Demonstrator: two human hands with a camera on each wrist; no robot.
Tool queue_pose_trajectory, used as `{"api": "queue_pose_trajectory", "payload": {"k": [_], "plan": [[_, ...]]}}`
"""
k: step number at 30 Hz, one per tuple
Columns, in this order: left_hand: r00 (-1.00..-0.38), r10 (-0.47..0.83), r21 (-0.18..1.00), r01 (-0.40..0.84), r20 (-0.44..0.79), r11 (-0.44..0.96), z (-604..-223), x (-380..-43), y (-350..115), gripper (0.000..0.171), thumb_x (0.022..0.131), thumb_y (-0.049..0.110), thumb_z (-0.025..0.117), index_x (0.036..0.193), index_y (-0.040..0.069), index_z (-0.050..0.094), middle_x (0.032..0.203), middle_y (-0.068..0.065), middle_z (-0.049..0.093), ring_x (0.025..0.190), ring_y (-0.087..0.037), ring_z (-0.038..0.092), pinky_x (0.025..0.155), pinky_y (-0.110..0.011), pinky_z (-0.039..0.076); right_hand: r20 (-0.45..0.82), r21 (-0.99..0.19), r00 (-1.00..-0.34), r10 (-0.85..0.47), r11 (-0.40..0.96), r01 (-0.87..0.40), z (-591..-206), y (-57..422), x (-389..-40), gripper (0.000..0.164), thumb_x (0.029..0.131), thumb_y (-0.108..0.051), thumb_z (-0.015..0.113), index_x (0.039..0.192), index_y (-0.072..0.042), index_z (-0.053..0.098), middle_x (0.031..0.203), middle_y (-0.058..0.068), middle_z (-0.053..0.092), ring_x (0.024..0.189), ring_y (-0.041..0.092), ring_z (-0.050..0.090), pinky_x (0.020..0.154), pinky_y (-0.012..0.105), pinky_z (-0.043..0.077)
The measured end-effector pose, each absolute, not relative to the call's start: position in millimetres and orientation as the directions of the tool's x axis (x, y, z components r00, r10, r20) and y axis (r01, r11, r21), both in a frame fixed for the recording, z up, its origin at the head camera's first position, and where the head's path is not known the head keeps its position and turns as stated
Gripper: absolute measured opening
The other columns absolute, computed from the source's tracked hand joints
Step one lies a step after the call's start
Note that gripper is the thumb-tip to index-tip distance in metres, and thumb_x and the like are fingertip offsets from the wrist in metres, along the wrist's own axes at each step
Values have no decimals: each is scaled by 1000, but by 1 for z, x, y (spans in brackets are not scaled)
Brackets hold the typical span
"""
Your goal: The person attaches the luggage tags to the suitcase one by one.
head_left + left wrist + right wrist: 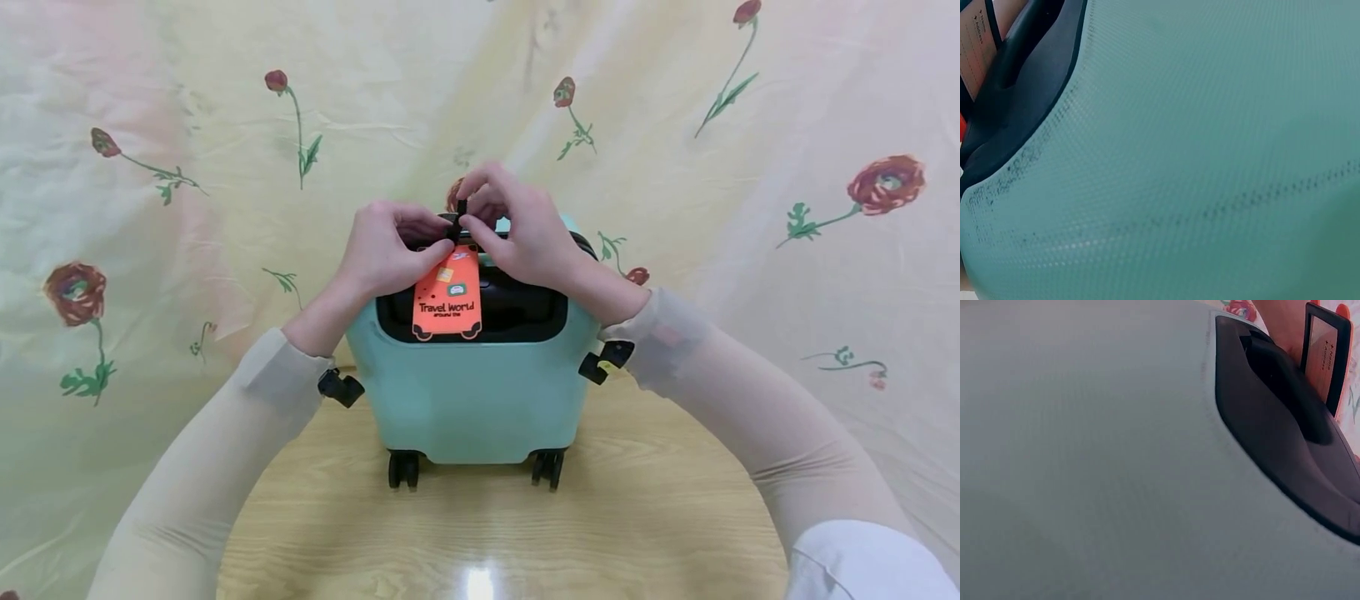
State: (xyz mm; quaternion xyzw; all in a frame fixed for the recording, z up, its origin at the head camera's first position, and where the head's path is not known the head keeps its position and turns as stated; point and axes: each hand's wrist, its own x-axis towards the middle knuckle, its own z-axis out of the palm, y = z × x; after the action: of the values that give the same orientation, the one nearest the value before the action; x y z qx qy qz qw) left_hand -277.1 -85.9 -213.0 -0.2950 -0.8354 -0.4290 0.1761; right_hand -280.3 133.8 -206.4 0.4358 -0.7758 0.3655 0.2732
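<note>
A mint-green suitcase (472, 400) stands upright on its wheels, its black carry handle (525, 304) uppermost. Over the handle hangs an orange luggage tag (447, 292) printed "Travel World", with a black strap (461, 208) at its top. My left hand (386, 250) pinches the strap's lower part, just above the tag, between thumb and fingers. From the other side, my right hand (525, 221) pinches the strap's upper end. Both wrist views look mostly at the suitcase shell (1197, 125); in the right one, the tag's back shows a name card (1321, 362) in a black frame.
Beneath the suitcase is a wooden table (480, 533) with a rounded outline. A pale cloth (420, 108) printed with red flowers hangs behind. Black wheels (403, 469) stick out below the case. Small black devices (341, 387) sit at both wrists.
</note>
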Motion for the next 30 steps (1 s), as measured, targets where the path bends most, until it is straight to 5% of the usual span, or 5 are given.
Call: {"api": "queue_pose_trajectory", "payload": {"k": [8,13,30], "plan": [[-755,342,615,655,559,439,-213,-276,-88,24,91,15,80,111,2,83,106,-16,83,96,-28,82,92,-41,65,760,-309,-467,-451,381,-871,-207,133,-278,15,96,-7,75,111,-2,77,113,10,76,84,15,74,82,27,62],[-753,342,612,657,563,441,-214,-276,-88,25,91,16,81,111,2,83,106,-16,83,96,-28,82,92,-40,65,753,-297,-455,-477,371,-880,-208,133,-276,14,96,-8,75,109,-2,76,101,9,80,87,16,78,88,32,65],[-750,350,602,660,562,449,-213,-275,-88,26,91,16,81,113,3,83,109,-16,83,99,-28,82,93,-40,65,727,-270,-459,-511,402,-875,-209,133,-274,13,98,-9,74,108,-3,79,102,9,81,87,18,79,88,36,66]]}}
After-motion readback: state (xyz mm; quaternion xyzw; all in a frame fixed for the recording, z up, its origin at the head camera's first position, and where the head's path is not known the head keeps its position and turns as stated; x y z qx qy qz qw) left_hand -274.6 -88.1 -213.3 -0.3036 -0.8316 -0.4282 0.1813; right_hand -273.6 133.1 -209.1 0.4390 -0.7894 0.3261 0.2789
